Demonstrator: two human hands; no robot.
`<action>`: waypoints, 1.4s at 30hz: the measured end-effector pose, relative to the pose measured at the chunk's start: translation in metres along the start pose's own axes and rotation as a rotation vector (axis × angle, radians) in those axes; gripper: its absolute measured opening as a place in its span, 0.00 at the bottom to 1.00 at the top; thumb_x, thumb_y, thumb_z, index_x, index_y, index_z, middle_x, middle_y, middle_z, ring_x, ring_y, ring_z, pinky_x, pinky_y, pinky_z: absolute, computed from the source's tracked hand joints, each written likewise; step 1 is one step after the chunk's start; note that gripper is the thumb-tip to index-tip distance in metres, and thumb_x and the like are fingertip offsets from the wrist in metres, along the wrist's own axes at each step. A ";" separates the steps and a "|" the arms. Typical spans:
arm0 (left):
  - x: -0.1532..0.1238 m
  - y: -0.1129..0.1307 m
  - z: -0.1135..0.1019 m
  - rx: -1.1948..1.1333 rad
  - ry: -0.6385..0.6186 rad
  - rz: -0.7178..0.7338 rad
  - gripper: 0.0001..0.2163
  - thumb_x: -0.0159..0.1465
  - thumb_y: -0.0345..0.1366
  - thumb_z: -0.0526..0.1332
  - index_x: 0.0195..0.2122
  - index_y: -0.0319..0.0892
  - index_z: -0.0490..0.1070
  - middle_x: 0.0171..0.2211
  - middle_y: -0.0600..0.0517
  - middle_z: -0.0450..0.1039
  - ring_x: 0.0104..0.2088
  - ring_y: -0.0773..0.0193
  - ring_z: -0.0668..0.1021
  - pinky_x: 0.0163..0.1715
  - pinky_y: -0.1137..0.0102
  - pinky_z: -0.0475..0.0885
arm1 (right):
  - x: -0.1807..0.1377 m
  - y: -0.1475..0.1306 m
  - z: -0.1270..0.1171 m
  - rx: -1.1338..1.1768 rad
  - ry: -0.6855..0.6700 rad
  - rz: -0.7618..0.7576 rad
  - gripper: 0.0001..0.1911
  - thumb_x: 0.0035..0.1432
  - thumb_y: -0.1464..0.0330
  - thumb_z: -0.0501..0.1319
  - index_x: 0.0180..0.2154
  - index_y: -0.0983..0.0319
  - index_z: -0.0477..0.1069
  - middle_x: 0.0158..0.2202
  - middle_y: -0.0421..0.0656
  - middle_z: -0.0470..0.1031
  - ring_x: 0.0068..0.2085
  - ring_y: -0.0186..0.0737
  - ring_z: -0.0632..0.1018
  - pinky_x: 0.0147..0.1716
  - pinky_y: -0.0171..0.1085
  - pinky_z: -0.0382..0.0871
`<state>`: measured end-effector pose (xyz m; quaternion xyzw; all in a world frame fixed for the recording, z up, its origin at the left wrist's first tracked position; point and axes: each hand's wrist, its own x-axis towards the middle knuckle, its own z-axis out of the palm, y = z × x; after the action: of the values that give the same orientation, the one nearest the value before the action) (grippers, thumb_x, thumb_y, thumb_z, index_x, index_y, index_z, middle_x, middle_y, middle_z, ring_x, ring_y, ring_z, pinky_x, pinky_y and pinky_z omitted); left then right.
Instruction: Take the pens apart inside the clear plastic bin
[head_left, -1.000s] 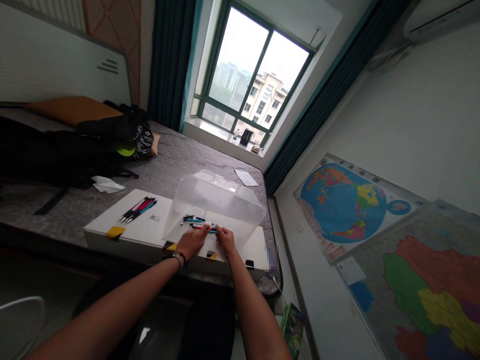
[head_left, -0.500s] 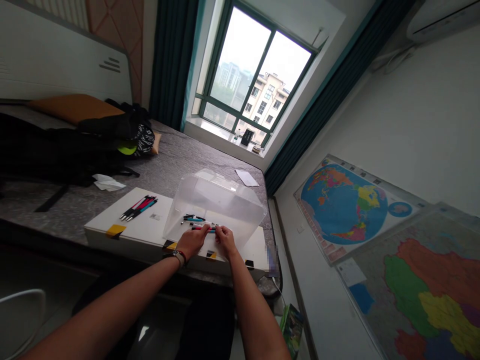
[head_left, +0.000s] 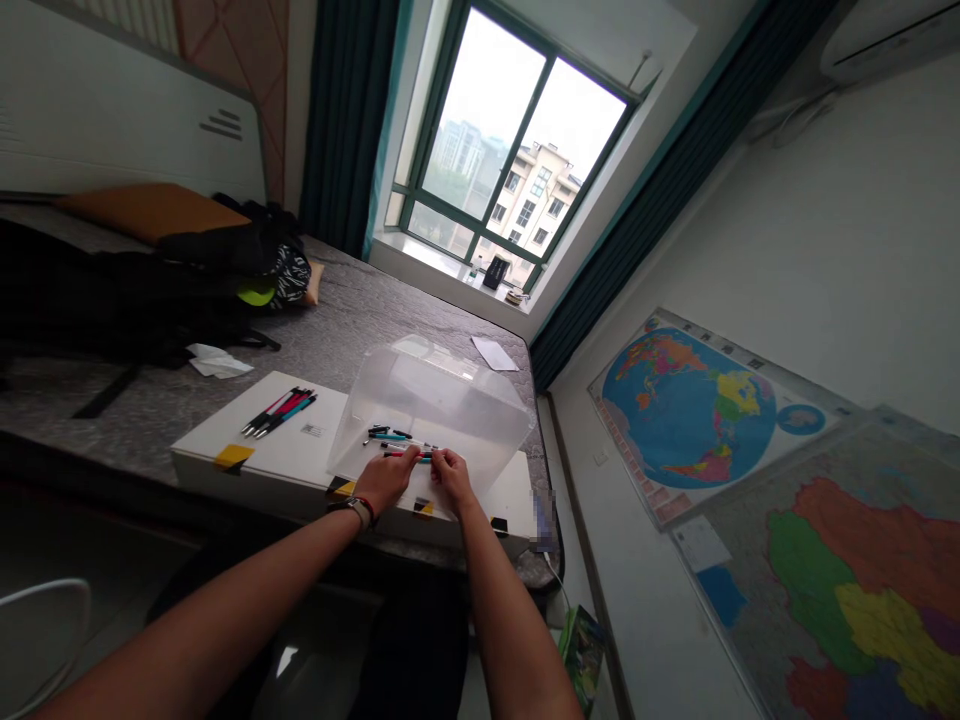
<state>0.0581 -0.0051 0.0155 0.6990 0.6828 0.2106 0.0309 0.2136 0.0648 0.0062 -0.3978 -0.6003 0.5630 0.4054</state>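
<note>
My left hand and my right hand meet at the near rim of a clear plastic bin that stands on a white board. Both hands pinch the ends of a pen with teal and pink parts, held level just inside the bin. A few more pens lie on the bin's floor behind it. A bundle of pens in black, pink and teal rests on the board to the left of the bin.
The board lies on a grey bed with dark bags and clothes at the left and crumpled tissue near them. A paper sheet lies behind the bin. Wall maps hang at the right, a window ahead.
Both hands stay at the bin's rim on the same pen; only the view has shifted slightly.
</note>
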 end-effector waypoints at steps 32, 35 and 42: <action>-0.001 0.004 -0.002 0.047 0.087 0.018 0.20 0.72 0.42 0.39 0.51 0.41 0.66 0.30 0.42 0.77 0.33 0.51 0.80 0.36 0.62 0.68 | -0.004 -0.007 0.005 0.047 0.060 0.085 0.22 0.51 0.49 0.64 0.32 0.62 0.70 0.27 0.43 0.77 0.23 0.33 0.73 0.22 0.32 0.65; -0.001 0.003 -0.002 0.048 0.087 0.034 0.20 0.72 0.42 0.38 0.50 0.41 0.66 0.30 0.43 0.77 0.33 0.51 0.80 0.36 0.63 0.68 | -0.003 -0.005 0.005 0.024 0.061 0.080 0.23 0.51 0.48 0.63 0.28 0.63 0.70 0.22 0.41 0.75 0.20 0.31 0.69 0.20 0.32 0.62; -0.001 0.003 -0.002 0.046 0.082 0.026 0.20 0.72 0.42 0.39 0.49 0.41 0.66 0.29 0.43 0.77 0.33 0.51 0.80 0.37 0.62 0.69 | -0.005 -0.009 0.003 0.060 0.069 0.063 0.20 0.44 0.55 0.70 0.33 0.62 0.71 0.28 0.41 0.78 0.24 0.33 0.73 0.23 0.31 0.65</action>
<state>0.0602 -0.0067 0.0179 0.6991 0.6790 0.2237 -0.0161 0.2120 0.0585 0.0148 -0.4233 -0.5562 0.5790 0.4197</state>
